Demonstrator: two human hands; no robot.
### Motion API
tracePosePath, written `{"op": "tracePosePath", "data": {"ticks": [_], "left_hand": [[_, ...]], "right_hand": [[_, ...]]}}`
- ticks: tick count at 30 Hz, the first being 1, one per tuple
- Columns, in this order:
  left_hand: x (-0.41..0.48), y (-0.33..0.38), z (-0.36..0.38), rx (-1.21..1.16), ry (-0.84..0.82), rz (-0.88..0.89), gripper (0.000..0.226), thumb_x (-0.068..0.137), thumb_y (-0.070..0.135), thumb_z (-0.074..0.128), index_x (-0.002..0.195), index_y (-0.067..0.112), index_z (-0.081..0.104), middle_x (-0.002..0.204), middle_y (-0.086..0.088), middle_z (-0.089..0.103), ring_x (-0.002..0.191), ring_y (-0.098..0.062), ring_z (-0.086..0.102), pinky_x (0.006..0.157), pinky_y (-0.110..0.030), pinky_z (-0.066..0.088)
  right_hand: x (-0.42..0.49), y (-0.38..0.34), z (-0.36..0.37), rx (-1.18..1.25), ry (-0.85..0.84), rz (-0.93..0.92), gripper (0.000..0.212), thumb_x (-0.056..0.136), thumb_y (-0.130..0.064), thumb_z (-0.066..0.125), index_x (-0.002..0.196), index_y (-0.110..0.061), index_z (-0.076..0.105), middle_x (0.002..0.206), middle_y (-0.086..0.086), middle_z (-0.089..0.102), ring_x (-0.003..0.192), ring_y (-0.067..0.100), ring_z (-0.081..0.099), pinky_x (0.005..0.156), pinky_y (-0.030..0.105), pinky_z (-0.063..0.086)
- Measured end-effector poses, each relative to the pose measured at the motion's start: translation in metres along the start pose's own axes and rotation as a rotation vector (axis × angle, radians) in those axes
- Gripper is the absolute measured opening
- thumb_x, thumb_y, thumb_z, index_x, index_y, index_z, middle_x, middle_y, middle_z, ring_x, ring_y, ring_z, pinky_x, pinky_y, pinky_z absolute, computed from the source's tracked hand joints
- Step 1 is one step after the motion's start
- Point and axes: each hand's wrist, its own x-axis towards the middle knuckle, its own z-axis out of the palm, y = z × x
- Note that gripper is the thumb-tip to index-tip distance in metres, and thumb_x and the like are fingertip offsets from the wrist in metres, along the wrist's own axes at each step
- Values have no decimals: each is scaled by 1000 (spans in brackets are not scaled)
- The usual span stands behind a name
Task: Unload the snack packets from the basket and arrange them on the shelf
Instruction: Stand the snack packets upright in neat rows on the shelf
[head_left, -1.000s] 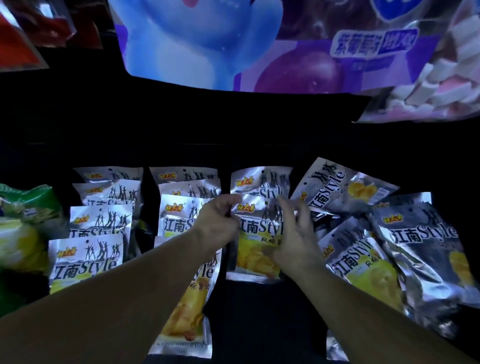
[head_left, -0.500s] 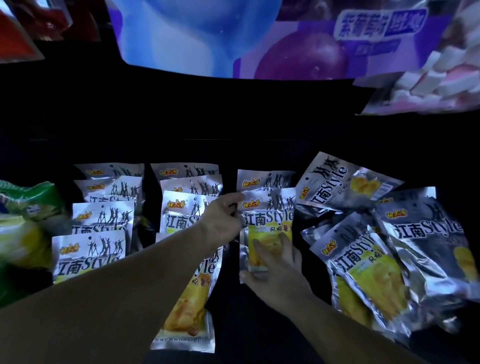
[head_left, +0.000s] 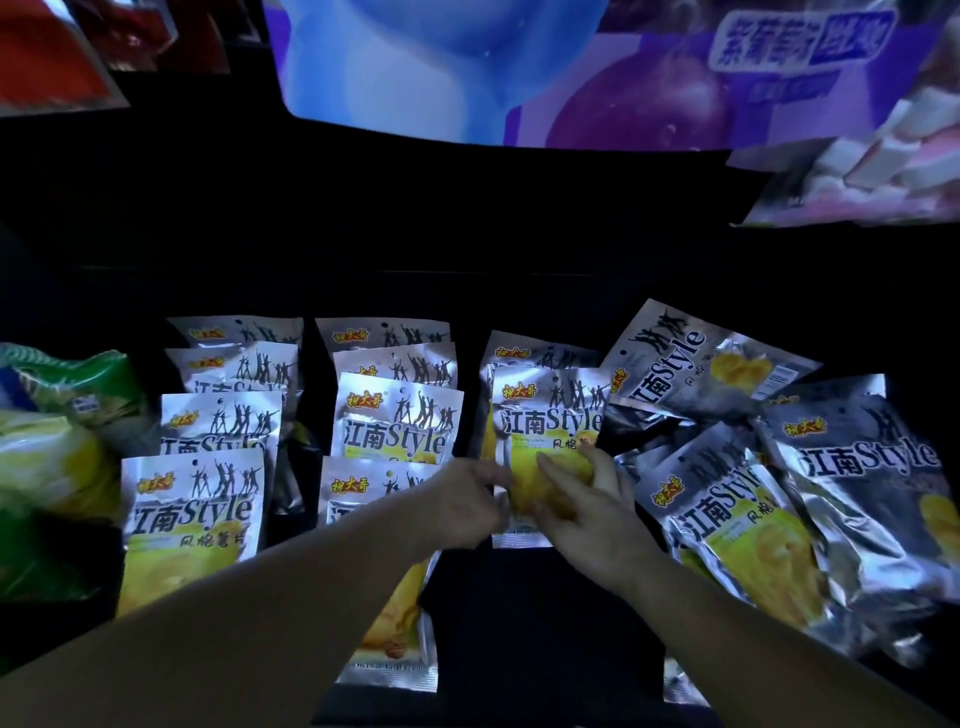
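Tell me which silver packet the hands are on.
The front packet of the third column from the left: the left hand grips its left edge and the right hand rests on its yellow half.

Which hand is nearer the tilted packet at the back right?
Right. The right hand lies below-left of the tilted packet; the left hand is farther left, beyond the right hand.

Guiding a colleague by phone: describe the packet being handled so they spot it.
Below the purple grape graphic, silver packets lie in columns on the shelf. Find the third column from left, front packet. Only it has the left hand and right hand on its yellow half.
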Motion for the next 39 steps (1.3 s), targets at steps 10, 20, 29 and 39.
{"op": "tracePosePath", "data": {"ticks": [10, 20, 29, 39], "left_hand": [[10, -11, 19, 26, -45, 5, 89, 79, 13, 72, 154, 42, 35, 143, -9, 56, 105, -22, 68, 81, -31, 59], [-11, -28, 46, -245, -19, -55, 66, 95, 5, 61, 151, 34, 40, 95, 1, 62, 68, -11, 56, 56, -20, 46], [0, -35, 72, -495, 60, -86, 78, 91, 1, 60, 154, 42, 38, 103, 1, 73, 82, -16, 61, 70, -29, 51], [-10, -33, 84, -570, 210, -63, 48, 89, 18, 70, 129, 42, 60, 97, 0, 75, 86, -21, 70, 79, -39, 60]], "right_hand": [[11, -3, -6, 246, -16, -20, 57, 98, -22, 55, 145, -52, 45, 148, -24, 33, 132, 8, 41, 106, 30, 39], [1, -1, -21, 343, 16, 51, 48, 100, -28, 58, 143, -47, 49, 139, -17, 37, 120, 6, 47, 80, 12, 36], [0, 0, -30, 318, -74, 64, 47, 99, -28, 60, 140, -51, 53, 151, -15, 41, 139, 14, 43, 104, 28, 36], [-13, -3, -45, 43, 18, 44, 46, 89, -51, 68, 134, -40, 63, 123, -13, 63, 115, 12, 61, 97, 30, 49]]}}
